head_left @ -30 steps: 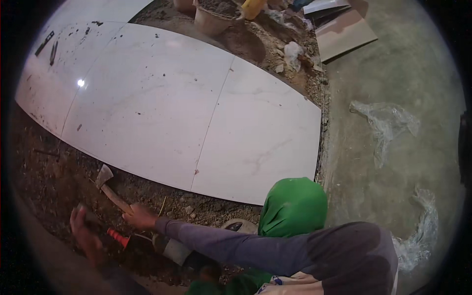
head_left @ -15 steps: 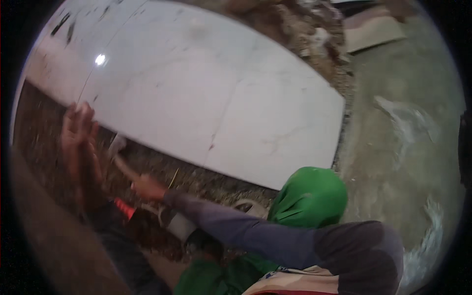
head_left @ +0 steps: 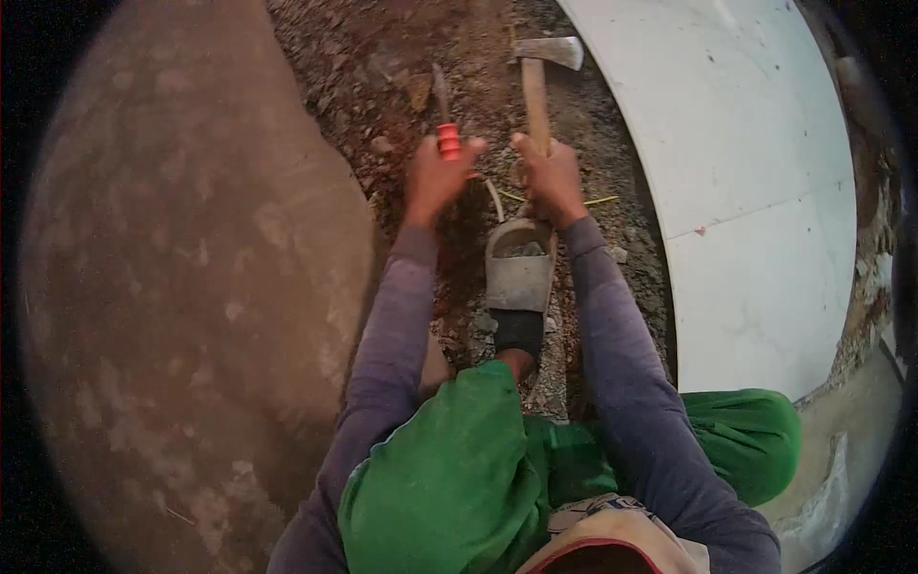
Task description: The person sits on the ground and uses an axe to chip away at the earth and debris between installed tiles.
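Note:
My left hand (head_left: 438,177) is closed round a red-handled tool (head_left: 448,142) with a narrow metal blade pointing away from me over the rubble strip (head_left: 373,72). To its right my right hand (head_left: 547,177) grips the wooden handle of an axe (head_left: 548,53), whose metal head lies beside the white tiles' edge. A short pale piece (head_left: 493,201) and a thin yellow strand (head_left: 602,200) lie just below and between my hands. My foot in a grey slide sandal (head_left: 516,282) rests on the rubble under them.
A brown concrete surface (head_left: 191,239) borders the rubble on the left, its edge irregular. Large white tiles (head_left: 746,143) lie along the right, with rubble beyond their far edge. At the lower right are grey floor (head_left: 841,383) and crumpled clear plastic (head_left: 827,478). My bent green-clad knees fill the bottom middle.
The view has swung round, putting the tiles on the right. My left hand, earlier raised with no tool in it, has taken hold of the red-handled tool. My right hand still holds the axe.

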### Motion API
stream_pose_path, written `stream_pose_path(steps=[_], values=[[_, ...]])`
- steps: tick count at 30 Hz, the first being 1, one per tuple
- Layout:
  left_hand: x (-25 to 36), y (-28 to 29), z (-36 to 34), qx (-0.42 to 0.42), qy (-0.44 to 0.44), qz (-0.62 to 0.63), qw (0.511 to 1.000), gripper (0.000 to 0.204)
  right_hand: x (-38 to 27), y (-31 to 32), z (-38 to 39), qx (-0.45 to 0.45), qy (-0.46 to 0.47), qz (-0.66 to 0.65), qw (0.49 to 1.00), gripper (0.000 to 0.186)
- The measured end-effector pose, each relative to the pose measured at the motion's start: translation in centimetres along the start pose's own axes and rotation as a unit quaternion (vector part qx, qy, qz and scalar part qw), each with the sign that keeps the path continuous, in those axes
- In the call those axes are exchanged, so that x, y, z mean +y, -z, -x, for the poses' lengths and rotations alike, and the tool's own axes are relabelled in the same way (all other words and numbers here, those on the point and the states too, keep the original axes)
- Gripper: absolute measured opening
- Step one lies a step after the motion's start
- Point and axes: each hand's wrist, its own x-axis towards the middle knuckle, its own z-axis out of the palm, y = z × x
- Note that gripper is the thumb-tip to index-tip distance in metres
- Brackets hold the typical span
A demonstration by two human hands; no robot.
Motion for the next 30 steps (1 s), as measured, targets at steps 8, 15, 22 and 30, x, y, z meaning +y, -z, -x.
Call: stream_pose_path(steps=[8,15,22,30], values=[[-2.5,-0.6,0.4,-0.010,0.040,0.469,0.882,0.025,-1.9,-1.0,2.8,0.040,0.078,0.125,0.988,0.034],[-7.1,3.0,1.1,0.110,0.101,0.535,0.832,0.010,-3.3,-4.7,4.4,-0.033,0.152,0.135,0.979,0.031],[-4.2,1.6,0.0,0.063,0.138,0.758,0.634,0.016,-2.6,-7.1,7.8,-0.093,0.044,-0.116,0.988,0.040],[-2.5,1.0,-2.9,0.057,0.090,0.812,0.574,0.010,-4.8,-3.4,6.3,-0.103,-0.050,-0.083,0.990,0.056]])
